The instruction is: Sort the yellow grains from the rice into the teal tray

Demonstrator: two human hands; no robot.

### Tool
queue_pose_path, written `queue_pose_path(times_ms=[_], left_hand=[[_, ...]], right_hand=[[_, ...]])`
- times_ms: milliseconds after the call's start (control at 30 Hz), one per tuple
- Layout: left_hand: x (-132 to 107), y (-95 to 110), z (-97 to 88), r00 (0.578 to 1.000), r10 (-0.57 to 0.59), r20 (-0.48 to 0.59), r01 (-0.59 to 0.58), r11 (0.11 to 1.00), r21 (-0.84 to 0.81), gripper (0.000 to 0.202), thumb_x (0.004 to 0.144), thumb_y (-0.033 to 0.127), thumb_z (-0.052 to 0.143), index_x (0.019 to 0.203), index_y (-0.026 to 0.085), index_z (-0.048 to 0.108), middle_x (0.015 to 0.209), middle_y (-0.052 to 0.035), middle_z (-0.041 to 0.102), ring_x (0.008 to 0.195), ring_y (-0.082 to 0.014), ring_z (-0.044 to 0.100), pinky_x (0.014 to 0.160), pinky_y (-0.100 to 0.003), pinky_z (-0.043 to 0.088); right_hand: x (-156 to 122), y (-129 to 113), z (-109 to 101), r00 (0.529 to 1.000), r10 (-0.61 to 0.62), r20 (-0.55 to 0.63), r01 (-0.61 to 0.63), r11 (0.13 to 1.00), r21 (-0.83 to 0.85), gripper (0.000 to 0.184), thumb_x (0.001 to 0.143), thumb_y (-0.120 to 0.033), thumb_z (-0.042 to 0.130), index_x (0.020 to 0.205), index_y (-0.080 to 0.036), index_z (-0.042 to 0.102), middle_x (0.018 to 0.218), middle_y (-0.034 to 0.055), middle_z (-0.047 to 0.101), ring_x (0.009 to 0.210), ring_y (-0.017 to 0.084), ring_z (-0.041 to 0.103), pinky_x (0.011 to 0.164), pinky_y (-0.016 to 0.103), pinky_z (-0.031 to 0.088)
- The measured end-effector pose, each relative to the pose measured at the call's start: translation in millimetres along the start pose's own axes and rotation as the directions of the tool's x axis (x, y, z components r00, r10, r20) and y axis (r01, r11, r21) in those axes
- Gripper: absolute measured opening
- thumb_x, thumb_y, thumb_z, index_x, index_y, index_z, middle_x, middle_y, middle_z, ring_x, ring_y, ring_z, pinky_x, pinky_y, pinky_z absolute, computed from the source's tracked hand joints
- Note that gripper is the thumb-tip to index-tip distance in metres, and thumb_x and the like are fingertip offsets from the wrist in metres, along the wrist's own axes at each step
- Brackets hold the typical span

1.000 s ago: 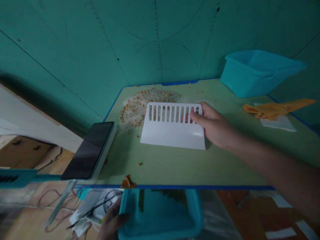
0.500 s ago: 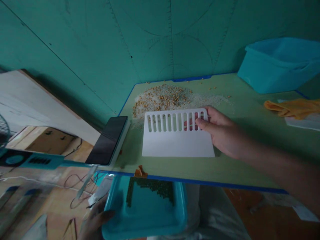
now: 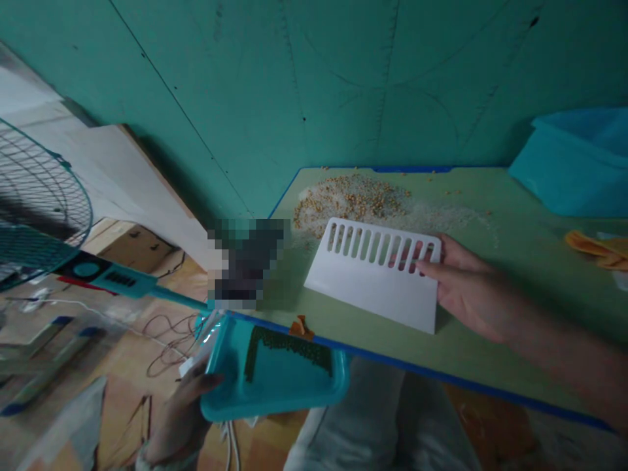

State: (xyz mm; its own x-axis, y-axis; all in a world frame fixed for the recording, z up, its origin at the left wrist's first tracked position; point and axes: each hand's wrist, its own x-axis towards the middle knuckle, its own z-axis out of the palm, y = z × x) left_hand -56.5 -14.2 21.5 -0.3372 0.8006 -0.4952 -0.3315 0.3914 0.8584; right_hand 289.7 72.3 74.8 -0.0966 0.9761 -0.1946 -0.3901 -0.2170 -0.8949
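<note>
My right hand (image 3: 466, 284) grips a white slotted scraper (image 3: 373, 291) by its right end, thumb on the near side and fingers showing through the slots. Tilted, with its right end lower in the view, the scraper is over the table just in front of a pile of yellow beans and small whitish grains (image 3: 356, 199). Below the table's front edge, my left hand (image 3: 179, 409) is closed on the left rim of a teal tray (image 3: 275, 399). Small dark green beans (image 3: 304, 353) lie along the tray's far side.
A blue-edged table (image 3: 471, 353) stands against the green wall. On it are a teal bin (image 3: 574, 167), an orange cloth (image 3: 598, 248) and a blurred-out dark object (image 3: 250, 268). A fan (image 3: 39, 203) stands left, with cables (image 3: 167, 333) on the floor.
The view has swung left, bringing in more of the fan. My right hand has tilted the scraper, its right end lower. The tray, still in my left hand, now sits farther under the table edge.
</note>
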Motion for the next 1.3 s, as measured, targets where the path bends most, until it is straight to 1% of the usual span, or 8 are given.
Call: queue_pose_path(times_ms=[267, 500, 633, 733, 800, 933, 1133, 1300], left_hand=[[-5.9, -2.9, 7.1, 0.979, -0.052, 0.197, 0.062, 0.997, -0.045, 0.03, 0.048, 0.014, 0.072, 0.078, 0.017, 0.074, 0.057, -0.0039, 0.073, 0.054, -0.0249, 0.067, 0.048, -0.031, 0.056], [-6.1, -7.2, 12.7, 0.942, -0.03, 0.335, 0.085, 0.985, -0.15, 0.02, 0.052, 0.014, 0.07, 0.072, 0.016, 0.075, 0.06, -0.0057, 0.074, 0.053, -0.0242, 0.067, 0.054, -0.034, 0.057], [-4.1, -6.5, 9.4, 0.933, -0.028, 0.358, 0.085, 0.986, -0.143, 0.028, 0.052, 0.012, 0.069, 0.079, 0.016, 0.075, 0.061, -0.0068, 0.074, 0.055, -0.0266, 0.068, 0.052, -0.034, 0.055], [-2.4, -7.6, 3.1, 0.936, -0.016, 0.351, 0.067, 0.989, -0.132, 0.034, 0.053, 0.012, 0.068, 0.086, 0.015, 0.074, 0.065, -0.0077, 0.075, 0.059, -0.0286, 0.068, 0.053, -0.035, 0.055], [-1.2, -10.3, -1.9, 0.933, -0.011, 0.359, 0.06, 0.99, -0.126, 0.037, 0.055, 0.013, 0.067, 0.091, 0.016, 0.074, 0.067, -0.0078, 0.075, 0.061, -0.0289, 0.069, 0.054, -0.035, 0.055], [1.6, -15.3, -9.7, 0.923, 0.026, 0.383, 0.032, 0.989, -0.144, 0.037, 0.058, 0.012, 0.065, 0.094, 0.016, 0.073, 0.066, -0.0067, 0.075, 0.064, -0.0278, 0.069, 0.054, -0.032, 0.054], [4.3, -9.9, -11.8, 0.927, 0.022, 0.376, 0.039, 0.988, -0.152, 0.035, 0.056, 0.013, 0.067, 0.09, 0.015, 0.073, 0.064, -0.0072, 0.074, 0.062, -0.0287, 0.068, 0.054, -0.034, 0.054], [2.2, -7.8, -12.3, 0.923, 0.028, 0.383, 0.044, 0.983, -0.177, 0.033, 0.056, 0.012, 0.067, 0.089, 0.016, 0.074, 0.064, -0.0068, 0.074, 0.062, -0.0276, 0.069, 0.054, -0.032, 0.054]], right_hand=[[-19.2, -3.2, -13.3, 0.945, -0.311, -0.097, 0.268, 0.911, -0.314, 0.036, 0.061, -0.028, 0.075, 0.088, -0.032, 0.051, 0.077, -0.0078, 0.066, 0.071, 0.008, 0.064, 0.065, 0.012, 0.05], [-23.5, 9.4, -0.1, 0.881, -0.426, 0.206, 0.466, 0.703, -0.537, 0.018, 0.077, -0.022, 0.06, 0.088, -0.031, 0.049, 0.095, -0.0009, 0.07, 0.095, 0.015, 0.065, 0.084, 0.026, 0.052], [-28.8, 13.8, 14.4, 0.629, -0.54, 0.56, 0.777, 0.397, -0.49, 0.02, 0.079, -0.011, 0.052, 0.086, -0.029, 0.048, 0.097, -0.0012, 0.071, 0.1, 0.018, 0.064, 0.093, 0.038, 0.048], [-31.5, 15.1, 20.9, 0.377, -0.44, 0.815, 0.925, 0.133, -0.357, 0.014, 0.081, -0.012, 0.047, 0.084, -0.025, 0.051, 0.094, 0.0034, 0.072, 0.092, 0.02, 0.067, 0.09, 0.042, 0.05], [-31.5, 15.8, 21.4, 0.29, -0.331, 0.898, 0.954, 0.028, -0.297, 0.016, 0.082, -0.013, 0.042, 0.086, -0.024, 0.054, 0.092, 0.0063, 0.072, 0.09, 0.021, 0.067, 0.083, 0.039, 0.054], [-26.7, 19.0, 15.5, 0.271, -0.263, 0.926, 0.955, -0.049, -0.293, 0.018, 0.08, -0.01, 0.043, 0.084, -0.023, 0.054, 0.097, 0.0077, 0.071, 0.097, 0.022, 0.065, 0.082, 0.039, 0.055], [-19.3, 30.5, 18.5, 0.305, -0.273, 0.912, 0.947, -0.009, -0.32, 0.02, 0.08, -0.008, 0.045, 0.089, -0.024, 0.051, 0.104, 0.0072, 0.069, 0.101, 0.022, 0.063, 0.084, 0.044, 0.054], [-22.8, 32.9, 31.3, 0.226, -0.311, 0.923, 0.974, 0.089, -0.209, 0.018, 0.084, -0.016, 0.044, 0.097, -0.027, 0.048, 0.098, 0.0049, 0.071, 0.09, 0.021, 0.067, 0.08, 0.04, 0.056]])
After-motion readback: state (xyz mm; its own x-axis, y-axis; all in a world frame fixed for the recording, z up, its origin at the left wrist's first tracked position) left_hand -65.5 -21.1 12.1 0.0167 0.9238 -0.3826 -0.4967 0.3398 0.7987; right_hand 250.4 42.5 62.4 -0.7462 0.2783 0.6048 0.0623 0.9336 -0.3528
